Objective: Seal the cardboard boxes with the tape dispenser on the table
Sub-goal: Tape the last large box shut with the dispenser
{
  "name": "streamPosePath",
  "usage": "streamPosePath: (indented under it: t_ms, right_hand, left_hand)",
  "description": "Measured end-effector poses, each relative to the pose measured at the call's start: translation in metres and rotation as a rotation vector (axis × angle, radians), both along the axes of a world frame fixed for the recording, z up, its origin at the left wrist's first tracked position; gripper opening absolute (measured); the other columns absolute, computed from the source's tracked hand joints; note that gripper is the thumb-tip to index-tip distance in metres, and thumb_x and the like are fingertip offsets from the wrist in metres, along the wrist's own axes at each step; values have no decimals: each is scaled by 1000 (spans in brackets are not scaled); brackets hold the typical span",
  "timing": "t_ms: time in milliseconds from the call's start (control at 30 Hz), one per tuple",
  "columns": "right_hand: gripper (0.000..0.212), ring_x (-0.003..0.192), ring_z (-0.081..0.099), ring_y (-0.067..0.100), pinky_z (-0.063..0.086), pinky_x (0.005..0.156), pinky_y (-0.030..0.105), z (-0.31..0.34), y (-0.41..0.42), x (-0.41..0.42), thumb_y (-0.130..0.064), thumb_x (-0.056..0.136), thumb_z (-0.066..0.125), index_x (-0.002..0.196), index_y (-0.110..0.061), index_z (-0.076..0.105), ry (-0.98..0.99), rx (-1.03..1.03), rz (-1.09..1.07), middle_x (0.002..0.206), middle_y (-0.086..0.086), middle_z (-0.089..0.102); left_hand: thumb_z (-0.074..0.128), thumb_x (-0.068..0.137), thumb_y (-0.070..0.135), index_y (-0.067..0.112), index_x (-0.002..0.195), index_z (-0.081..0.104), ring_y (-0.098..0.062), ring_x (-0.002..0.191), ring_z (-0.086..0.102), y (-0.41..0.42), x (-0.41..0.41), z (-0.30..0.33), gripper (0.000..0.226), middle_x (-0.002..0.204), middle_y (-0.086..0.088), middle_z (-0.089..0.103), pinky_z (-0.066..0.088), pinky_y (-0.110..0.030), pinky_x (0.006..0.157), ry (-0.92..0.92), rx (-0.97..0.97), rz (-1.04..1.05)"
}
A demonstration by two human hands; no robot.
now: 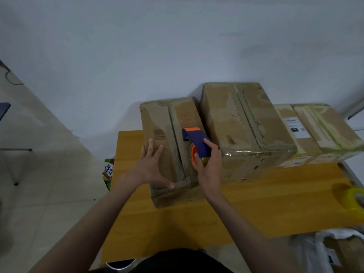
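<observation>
A narrow cardboard box [163,123] lies lengthwise on the wooden table [246,209], its top flaps meeting along a centre seam. My left hand [151,166] rests flat on the left flap near the front end, fingers straight and spread, thumb at the front edge. My right hand [210,164] grips the blue and orange tape dispenser [197,140], which sits on the right flap beside the seam with its orange roll down and its blue head pointing away from me.
A larger taped box [246,123] stands right of the narrow one, touching it. Further right lie two flatter boxes [319,129]. A yellow tape roll [354,198] sits at the table's right edge. Bags and a carton are on the floor at lower right.
</observation>
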State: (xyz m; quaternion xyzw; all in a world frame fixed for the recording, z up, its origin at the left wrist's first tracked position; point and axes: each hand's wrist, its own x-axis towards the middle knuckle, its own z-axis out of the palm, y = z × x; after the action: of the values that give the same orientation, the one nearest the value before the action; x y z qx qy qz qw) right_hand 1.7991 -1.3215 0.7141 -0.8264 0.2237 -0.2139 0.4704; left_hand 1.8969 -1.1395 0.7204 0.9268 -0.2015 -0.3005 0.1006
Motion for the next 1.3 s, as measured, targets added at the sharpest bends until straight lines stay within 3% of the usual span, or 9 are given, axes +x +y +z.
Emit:
streamPosePath:
  t_ms: [133, 233, 300, 433, 567, 700, 867, 1100, 1300]
  right_hand:
    - [47, 104, 43, 3, 28, 90, 34, 5, 4, 6, -36, 99, 59, 142, -39, 38, 88, -69, -40, 130, -12, 48]
    - [46, 94, 51, 2, 41, 76, 19, 4, 9, 16, -39, 100, 58, 142, -34, 41, 9, -41, 16, 125, -7, 47]
    - [45, 90, 51, -3, 40, 67, 9, 3, 7, 25, -34, 100, 60, 141, -30, 43, -13, -12, 50, 122, -7, 45]
    - [46, 96, 49, -7, 37, 78, 2, 8, 3, 35, -23, 95, 67, 138, -22, 49, -49, 50, 122, 127, 2, 50]
    - [51, 112, 52, 0, 49, 89, 21, 9, 2, 16, -24, 92, 71, 137, -30, 49, -92, 153, 200, 133, -3, 50]
    - [46, 115, 54, 2, 51, 91, 21, 21, 3, -17, -29, 95, 69, 136, -35, 50, -106, 227, 283, 134, -13, 49]
    - [32, 123, 55, 9, 53, 97, 39, 34, 3, -39, -33, 105, 51, 136, -32, 56, -153, 221, 394, 136, -8, 54]
    - [53, 127, 56, 16, 54, 96, 29, 42, -32, -90, -8, 99, 61, 145, -32, 47, -145, 418, 588, 147, -2, 51]
    - [44, 121, 59, 17, 52, 87, 25, 23, -117, -154, -2, 93, 66, 131, -21, 54, -33, 453, 602, 132, 0, 60]
  left_hand:
    - [78, 43, 83, 30, 157, -17, -32, 147, -30, 1, 23, 0, 158, 154, 1, -46, 14, -60, 121, 0, 49, -23]
    - [74, 35, 85, 29, 158, -16, -32, 148, -29, 2, 37, 3, 162, 154, 3, -46, 13, -61, 121, 27, 33, -35]
    - [73, 31, 86, 30, 158, -16, -32, 148, -30, 1, 45, 6, 165, 153, 4, -46, 13, -62, 121, 43, 32, -39]
    - [69, 31, 90, 32, 158, -14, -34, 149, -28, 0, 46, 10, 163, 158, 0, -40, 3, -57, 122, -7, 84, -60]
    - [62, 50, 94, 33, 161, 1, -31, 152, -19, 11, 32, 3, 140, 166, 0, -19, -3, -53, 123, -159, 23, -39]
    - [52, 69, 91, 35, 158, 20, -27, 155, 2, 26, 5, -2, 110, 169, 5, 6, 13, -52, 124, -324, -124, 60]
    - [40, 74, 90, 33, 154, 30, -25, 150, 24, 33, -36, 4, 99, 165, 5, 20, 29, -52, 119, -445, -172, 87]
    - [31, 76, 80, 28, 146, 47, -24, 138, 39, 15, -98, 5, 89, 150, 3, 41, 34, -47, 112, -569, -237, 173]
    - [40, 78, 67, 20, 130, 59, -27, 125, 49, -44, -154, -12, 73, 130, -5, 52, 42, -46, 99, -597, -232, 188]
